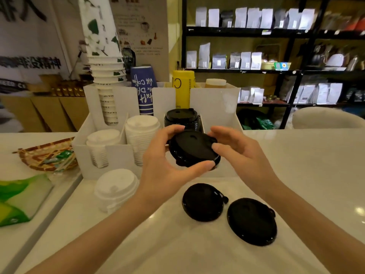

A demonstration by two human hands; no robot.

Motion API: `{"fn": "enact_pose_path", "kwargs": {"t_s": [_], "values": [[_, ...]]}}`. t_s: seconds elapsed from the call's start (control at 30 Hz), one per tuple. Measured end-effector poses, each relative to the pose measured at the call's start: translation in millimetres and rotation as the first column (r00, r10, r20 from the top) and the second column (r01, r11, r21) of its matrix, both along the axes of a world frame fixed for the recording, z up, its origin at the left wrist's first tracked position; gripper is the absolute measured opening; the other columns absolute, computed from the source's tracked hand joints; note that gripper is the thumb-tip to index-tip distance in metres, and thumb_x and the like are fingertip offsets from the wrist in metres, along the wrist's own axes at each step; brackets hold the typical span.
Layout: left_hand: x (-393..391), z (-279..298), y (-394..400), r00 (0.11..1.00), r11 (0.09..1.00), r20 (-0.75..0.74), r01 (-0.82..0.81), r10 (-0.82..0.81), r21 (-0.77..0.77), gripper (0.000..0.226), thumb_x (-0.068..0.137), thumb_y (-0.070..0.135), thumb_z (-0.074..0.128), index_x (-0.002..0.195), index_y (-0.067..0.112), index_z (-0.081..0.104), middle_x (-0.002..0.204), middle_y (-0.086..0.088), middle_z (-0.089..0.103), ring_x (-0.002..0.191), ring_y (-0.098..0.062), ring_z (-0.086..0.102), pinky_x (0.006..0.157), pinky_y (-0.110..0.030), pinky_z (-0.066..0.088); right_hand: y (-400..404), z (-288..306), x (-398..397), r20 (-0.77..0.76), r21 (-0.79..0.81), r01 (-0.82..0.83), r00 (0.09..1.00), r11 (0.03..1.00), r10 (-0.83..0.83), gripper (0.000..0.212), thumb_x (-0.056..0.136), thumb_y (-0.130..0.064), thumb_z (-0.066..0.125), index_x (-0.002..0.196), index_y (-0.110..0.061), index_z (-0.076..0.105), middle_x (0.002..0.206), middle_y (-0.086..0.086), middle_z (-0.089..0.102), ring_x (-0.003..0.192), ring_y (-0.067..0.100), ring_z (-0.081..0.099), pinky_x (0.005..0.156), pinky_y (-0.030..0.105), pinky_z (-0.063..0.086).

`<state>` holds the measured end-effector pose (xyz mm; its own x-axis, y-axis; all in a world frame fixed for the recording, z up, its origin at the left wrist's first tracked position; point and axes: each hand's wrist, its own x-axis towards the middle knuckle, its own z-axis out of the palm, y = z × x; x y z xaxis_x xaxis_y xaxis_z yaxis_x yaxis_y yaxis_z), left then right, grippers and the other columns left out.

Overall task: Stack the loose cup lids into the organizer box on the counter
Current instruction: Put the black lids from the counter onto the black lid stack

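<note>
From the head view, we take the white organizer box (110, 155) as our landmark. Just in front of its right-hand compartments, both hands hold a black lid (194, 149) in the air, tilted a little toward us. Our left hand (167, 155) curls around the lid's left side, fingers over the far rim and thumb under the near edge. Our right hand (233, 147) pinches the right rim, thumb on top. It may be more than one lid nested together; we cannot tell.

Behind the held lid, inside the box, a black lid stack (181, 119) already stands in a middle compartment. We judge this the carrying step, with the drop onto that stack not yet made. The next move calls for levelling the lid, centring it over the stack and lowering it so the rims nest.

On the counter (296, 165) in front of the box, two loose black lids (202, 201) (251, 221) lie just beside each other, waiting their turn. A white lid stack (116, 188) stands at the box's front left corner.

The box's divider walls rise on both sides of the black stack, so the way in is from above. To the right of the box the counter is open, giving our right arm free room; the left is crowded by a woven basket (47, 155).
</note>
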<state>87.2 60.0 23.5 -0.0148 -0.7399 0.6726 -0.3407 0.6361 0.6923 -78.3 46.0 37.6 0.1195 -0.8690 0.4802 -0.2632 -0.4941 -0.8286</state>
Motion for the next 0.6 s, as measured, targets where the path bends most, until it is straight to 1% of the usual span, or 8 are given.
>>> {"fn": "enact_pose_path", "kwargs": {"t_s": [0.1, 0.2, 0.3, 0.37, 0.4, 0.47, 0.57, 0.6], "values": [[-2.3, 21.1, -18.1, 0.996, 0.999, -0.086, -0.034, 0.030, -0.040, 0.072, 0.052, 0.049, 0.077, 0.113, 0.025, 0.046, 0.111, 0.009, 0.055, 0.108, -0.003, 0.050, 0.082, -0.010, 0.044, -21.7, 20.6, 8.4, 0.110, -0.070, 0.030, 0.994, 0.997, -0.023, 0.025, 0.083, -0.018, 0.058, 0.107, -0.023, 0.061, 0.096, -0.015, 0.065, 0.089, -0.009, 0.060, 0.070, 0.005, 0.046], [-4.3, 35.6, -39.8, 0.986, 0.992, -0.143, -0.094, 0.081, -0.085, 0.071, 0.054, 0.041, 0.080, 0.113, 0.022, 0.047, 0.112, 0.002, 0.056, 0.108, -0.008, 0.051, 0.083, -0.013, 0.046, -43.1, 36.5, 16.1, 0.180, -0.115, 0.089, 0.981, 0.989, -0.067, 0.019, 0.083, -0.021, 0.058, 0.100, -0.022, 0.066, 0.088, -0.014, 0.067, 0.086, -0.004, 0.062, 0.072, 0.011, 0.050], [-6.3, 44.2, -61.3, 0.979, 0.987, -0.174, -0.126, 0.107, -0.102, 0.069, 0.056, 0.035, 0.081, 0.114, 0.019, 0.047, 0.113, -0.002, 0.057, 0.107, -0.012, 0.053, 0.085, -0.014, 0.045, -61.3, 46.7, 24.7, 0.221, -0.109, 0.117, 0.971, 0.987, -0.090, 0.021, 0.087, -0.024, 0.052, 0.103, -0.027, 0.066, 0.095, -0.015, 0.067, 0.093, -0.003, 0.059, 0.080, 0.015, 0.049], [-5.8, 45.5, -74.5, 0.977, 0.989, -0.181, -0.129, 0.114, -0.075, 0.066, 0.057, 0.036, 0.080, 0.113, 0.021, 0.047, 0.112, 0.001, 0.057, 0.105, -0.011, 0.053, 0.084, -0.014, 0.046, -71.1, 49.7, 29.9, 0.227, -0.068, 0.116, 0.969, 0.991, -0.097, 0.025, 0.090, -0.027, 0.045, 0.104, -0.029, 0.065, 0.095, -0.020, 0.066, 0.097, -0.004, 0.056, 0.084, 0.014, 0.045], [-4.7, 44.6, -80.4, 0.977, 0.989, -0.177, -0.134, 0.122, -0.056, 0.065, 0.058, 0.037, 0.080, 0.113, 0.022, 0.048, 0.111, 0.003, 0.057, 0.105, -0.010, 0.053, 0.085, -0.015, 0.046, -75.7, 49.6, 31.8, 0.226, -0.037, 0.097, 0.970, 0.995, -0.087, 0.027, 0.090, -0.027, 0.042, 0.105, -0.030, 0.065, 0.097, -0.019, 0.067, 0.099, -0.003, 0.055, 0.085, 0.015, 0.043], [-2.1, 40.7, -91.5, 0.978, 0.989, -0.153, -0.145, 0.139, -0.029, 0.064, 0.059, 0.038, 0.078, 0.114, 0.024, 0.048, 0.112, 0.006, 0.056, 0.104, -0.007, 0.052, 0.086, -0.016, 0.045, -83.9, 47.0, 34.7, 0.197, 0.031, 0.048, 0.979, 0.998, -0.053, 0.031, 0.091, -0.030, 0.038, 0.110, -0.025, 0.061, 0.111, -0.006, 0.063, 0.104, 0.003, 0.052, 0.085, 0.017, 0.040], [0.3, 33.1, -103.5, 0.985, 0.987, -0.073, -0.157, 0.159, 0.025, 0.063, 0.063, 0.041, 0.075, 0.117, 0.025, 0.047, 0.112, 0.008, 0.053, 0.103, -0.007, 0.049, 0.079, -0.005, 0.041, -91.5, 40.1, 36.5, 0.226, 0.102, -0.049, 0.974, 0.994, 0.025, 0.035, 0.090, -0.038, 0.032, 0.107, -0.026, 0.059, 0.109, -0.004, 0.060, 0.093, -0.006, 0.053, 0.070, 0.003, 0.039], [1.1, 31.2, -106.5, 0.986, 0.986, -0.044, -0.162, 0.164, 0.047, 0.064, 0.063, 0.043, 0.074, 0.118, 0.025, 0.045, 0.112, 0.010, 0.051, 0.103, -0.007, 0.048, 0.076, -0.001, 0.038, -94.3, 37.6, 35.7, 0.224, 0.113, -0.063, 0.974, 0.992, 0.036, 0.038, 0.091, -0.039, 0.027, 0.110, -0.026, 0.058, 0.112, -0.005, 0.059, 0.092, -0.010, 0.052, 0.073, 0.001, 0.037]]}}
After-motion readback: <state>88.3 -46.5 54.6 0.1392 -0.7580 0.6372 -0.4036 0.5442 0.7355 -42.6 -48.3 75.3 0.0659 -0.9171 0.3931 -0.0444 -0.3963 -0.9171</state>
